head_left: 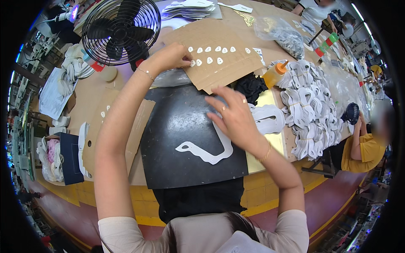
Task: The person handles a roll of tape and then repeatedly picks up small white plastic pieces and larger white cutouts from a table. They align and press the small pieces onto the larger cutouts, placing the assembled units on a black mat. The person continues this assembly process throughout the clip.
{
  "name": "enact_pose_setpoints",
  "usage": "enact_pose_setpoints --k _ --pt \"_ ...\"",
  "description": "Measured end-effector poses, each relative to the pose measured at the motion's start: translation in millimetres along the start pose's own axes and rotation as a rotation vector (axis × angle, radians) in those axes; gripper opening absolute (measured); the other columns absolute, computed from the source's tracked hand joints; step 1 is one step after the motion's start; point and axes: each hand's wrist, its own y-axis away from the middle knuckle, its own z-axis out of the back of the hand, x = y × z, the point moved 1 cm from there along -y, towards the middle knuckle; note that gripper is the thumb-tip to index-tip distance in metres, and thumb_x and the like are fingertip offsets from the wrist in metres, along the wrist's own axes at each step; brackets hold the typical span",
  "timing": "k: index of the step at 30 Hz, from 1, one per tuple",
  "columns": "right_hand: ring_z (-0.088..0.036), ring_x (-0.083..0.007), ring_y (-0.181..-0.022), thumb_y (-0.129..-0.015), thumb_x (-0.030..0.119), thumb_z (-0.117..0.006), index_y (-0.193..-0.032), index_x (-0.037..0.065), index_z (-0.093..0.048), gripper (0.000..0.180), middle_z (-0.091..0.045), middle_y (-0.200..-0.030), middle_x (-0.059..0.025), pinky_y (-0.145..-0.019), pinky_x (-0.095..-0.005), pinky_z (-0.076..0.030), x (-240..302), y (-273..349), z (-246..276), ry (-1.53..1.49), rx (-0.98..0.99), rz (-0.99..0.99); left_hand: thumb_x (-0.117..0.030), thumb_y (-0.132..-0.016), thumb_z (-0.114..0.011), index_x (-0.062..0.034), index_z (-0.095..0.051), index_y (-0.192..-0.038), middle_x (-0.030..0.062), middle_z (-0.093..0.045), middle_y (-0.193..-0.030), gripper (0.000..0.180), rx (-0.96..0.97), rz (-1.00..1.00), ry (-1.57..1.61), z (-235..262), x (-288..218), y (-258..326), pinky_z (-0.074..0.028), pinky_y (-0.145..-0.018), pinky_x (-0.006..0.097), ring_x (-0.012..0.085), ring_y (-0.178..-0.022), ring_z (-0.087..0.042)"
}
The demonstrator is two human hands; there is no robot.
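Left hand (172, 57), fingertips together at small white piece (193, 63) on cardboard (228, 33) — grip on it: cannot tell. Right hand (234, 116), fingers apart, over white cutout (213, 158) on black mat (168, 122). Edge pickup seems best — neighbouring pieces (210, 60) undisturbed.

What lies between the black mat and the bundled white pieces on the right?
In the head view, a gold sheet bearing white cutouts, and black cloth farther back. The right wrist is above the sheet.

One worktable (230, 17), brown, twelve o'clock; floor (333, 198), dark red, yellow-banded, four o'clock; tube light (357, 12), white, lit, two o'clock.
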Motion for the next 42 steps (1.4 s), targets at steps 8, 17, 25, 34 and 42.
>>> enact_pose_setpoints --k 8,17,25,34,42 --pt "-0.057 -0.0333 -0.131 -0.086 0.032 -0.075 -0.132 0.001 -0.06 0.058 -0.061 -0.136 -0.0176 -0.109 -0.0416 -0.046 -50.7 -28.7 -37.7 0.363 0.221 0.075 -0.017 -0.081 -0.078 -0.0008 -0.077 -0.109 0.0205 -0.073 -0.098 0.032 0.108 -0.133 -0.174 -2.8 -1.2 -5.7 -0.054 -0.089 0.042 0.0352 -0.096 -0.069" --pt "-0.062 -0.0399 -0.125 -0.089 0.014 -0.059 -0.124 -0.009 -0.064 0.042 -0.064 -0.132 -0.0273 -0.106 -0.0467 -0.051 -66.6 -14.0 -57.7 0.455 0.159 0.232 -0.018 -0.084 -0.071 -0.0031 -0.073 -0.091 0.0164 -0.07 -0.084 0.017 -0.04 -0.372 -0.513 -18.8 -6.3 -4.4 -0.056 -0.074 0.044 0.0349 -0.079 -0.069" --pt "-0.066 -0.0315 -0.119 -0.086 0.013 -0.061 -0.117 -0.006 -0.066 0.036 -0.067 -0.123 -0.0203 -0.101 -0.0426 -0.054 -58.3 -11.0 -25.6 0.393 0.009 0.167 -0.009 -0.084 -0.072 -0.0011 -0.073 -0.102 0.0127 -0.072 -0.094 0.019 -0.437 -0.187 -0.118 -0.4 -52.3 21.4 -0.057 -0.076 0.041 0.0317 -0.083 -0.071" --pt "-0.063 -0.0266 -0.113 -0.084 0.017 -0.072 -0.106 0.006 -0.068 0.025 -0.067 -0.114 -0.0087 -0.094 -0.0402 -0.049 -33.8 -12.2 -0.5 0.339 -0.106 0.131 -0.008 -0.081 -0.073 -0.0038 -0.065 -0.083 0.012 -0.062 -0.079 0.009 -0.118 0.068 -0.213 -3.1 -174.7 183.6 -0.052 -0.067 0.042 0.0298 -0.072 -0.065" --pt "-0.06 -0.03 -0.097 -0.083 0.015 -0.079 -0.106 0.003 -0.069 0.028 -0.063 -0.109 -0.0096 -0.089 -0.0395 -0.048 59.2 46.9 -17.5 -0.202 0.25 -0.079 -0.01 -0.08 -0.071 -0.0035 -0.065 -0.086 0.0083 -0.06 -0.083 0.011 -0.112 0.119 -0.219 -69.7 -205.0 242.5 -0.048 -0.073 0.036 0.0239 -0.078 -0.062"
